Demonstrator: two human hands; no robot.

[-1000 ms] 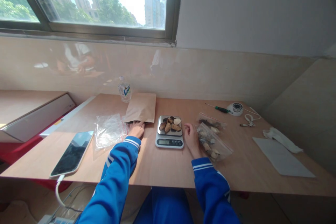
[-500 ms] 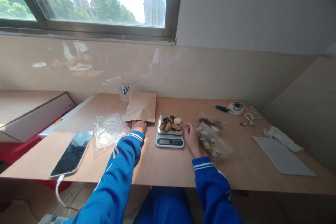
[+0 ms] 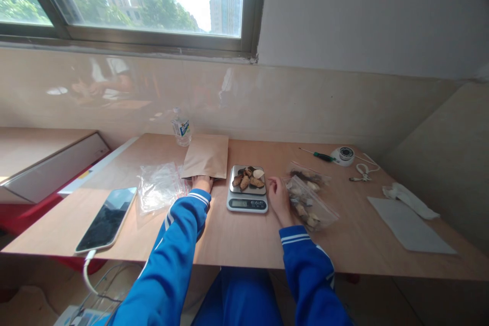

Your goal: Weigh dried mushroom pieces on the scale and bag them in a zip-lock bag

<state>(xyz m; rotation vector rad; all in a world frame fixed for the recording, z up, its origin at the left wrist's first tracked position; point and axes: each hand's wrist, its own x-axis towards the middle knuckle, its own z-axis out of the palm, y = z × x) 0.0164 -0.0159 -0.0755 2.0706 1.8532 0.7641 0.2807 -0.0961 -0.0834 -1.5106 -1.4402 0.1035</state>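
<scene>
My left hand [image 3: 201,183] lies at the near edge of a flat brown paper bag [image 3: 206,155], its fingers closed on that edge and partly hidden by it. A small digital scale [image 3: 247,204] stands just to the right, with several brown and pale dried pieces [image 3: 247,179] on its steel plate. My right hand [image 3: 278,197] rests on the table between the scale and a clear zip bag of similar pieces [image 3: 310,206]. Its fingers are loosely spread and hold nothing.
Empty clear zip bags [image 3: 158,188] and a phone on a cable [image 3: 107,218] lie at the left. A water bottle [image 3: 181,131] stands behind the paper bag. A screwdriver [image 3: 317,155], tape roll [image 3: 344,155], grey sheet [image 3: 408,226] and white cloth [image 3: 407,198] lie at the right.
My left hand has slid forward to the paper bag's near edge and closed on it. My right hand has stayed beside the scale.
</scene>
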